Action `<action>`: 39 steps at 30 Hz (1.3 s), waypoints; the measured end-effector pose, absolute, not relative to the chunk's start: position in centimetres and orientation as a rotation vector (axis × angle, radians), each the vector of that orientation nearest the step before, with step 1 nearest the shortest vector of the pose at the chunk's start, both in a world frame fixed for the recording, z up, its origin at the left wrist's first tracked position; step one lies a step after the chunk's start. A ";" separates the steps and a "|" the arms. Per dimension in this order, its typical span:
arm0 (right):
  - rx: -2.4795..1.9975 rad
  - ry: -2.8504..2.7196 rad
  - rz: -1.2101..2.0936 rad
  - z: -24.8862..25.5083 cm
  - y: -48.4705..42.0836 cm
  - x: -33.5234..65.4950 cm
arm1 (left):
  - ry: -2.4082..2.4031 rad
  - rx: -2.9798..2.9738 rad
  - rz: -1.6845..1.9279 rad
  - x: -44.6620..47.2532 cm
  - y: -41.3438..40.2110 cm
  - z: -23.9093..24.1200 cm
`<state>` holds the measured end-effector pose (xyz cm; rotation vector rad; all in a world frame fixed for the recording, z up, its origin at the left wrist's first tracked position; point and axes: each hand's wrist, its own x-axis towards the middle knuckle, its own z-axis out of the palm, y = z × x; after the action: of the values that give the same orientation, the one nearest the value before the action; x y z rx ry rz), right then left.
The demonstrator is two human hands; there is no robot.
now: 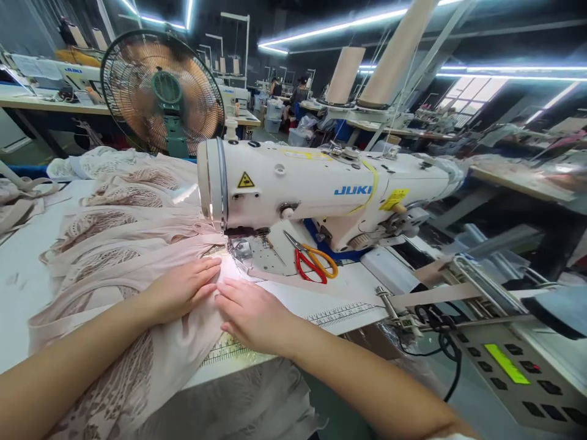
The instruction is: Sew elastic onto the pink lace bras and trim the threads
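Note:
Pale pink lace-trimmed fabric (174, 357) is spread under the needle area of a white sewing machine (261, 177) and hangs over the table's front edge. My left hand (183, 290) lies on the fabric just in front of the presser foot, fingers stretched out and flat. Close beside it, my right hand (254, 315) rests at the fabric's right edge, its fingers extended and pressing down. The fingertips of both hands nearly meet. Scissors (312, 260) with red and orange handles lie on the machine bed, right of the needle.
Gathered lace garments pile up at left on the white table (18, 275). A fan (165, 91) stands behind them. Thread cones (346, 73) rise behind the machine. A control box (509, 366) and a strip-feeding device (481, 287) are at right. A printed ruler (342, 313) runs along the front edge.

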<state>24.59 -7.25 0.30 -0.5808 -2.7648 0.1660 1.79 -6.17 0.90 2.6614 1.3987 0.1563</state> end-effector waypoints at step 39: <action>-0.879 -2.736 0.159 -1.6 -6.8 25.2 | 1.395 2.731 0.134 0.6 -1.1 1.5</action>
<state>25.21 -6.85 -1.57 -0.8790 -2.7359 0.1590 0.56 -1.06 1.50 2.7307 1.3947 0.1337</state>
